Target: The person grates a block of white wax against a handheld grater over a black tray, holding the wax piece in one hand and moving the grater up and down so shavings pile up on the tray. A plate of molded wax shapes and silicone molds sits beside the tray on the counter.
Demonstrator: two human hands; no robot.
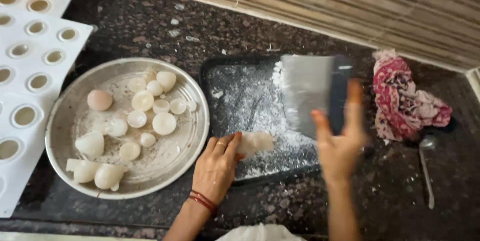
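Note:
My left hand (pixel 216 163) rests at the near left corner of a black tray (pixel 212 73) and holds a whitish lump (pixel 256 142) down on its floured surface. Lifted over the right half of the tray, my right hand (pixel 341 138) grips a flat metal scraper with a black handle (pixel 312 91), its blade tilted and blurred. White flakes are scattered across the tray under the blade.
A round metal plate (pixel 60 121) to the left holds several pale round pieces and some larger lumps (pixel 92 143). White moulds with round hollows (pixel 30 61) lie at the far left. A red patterned cloth (pixel 402 96) and a metal spoon (pixel 426 171) lie on the dark stone counter at right.

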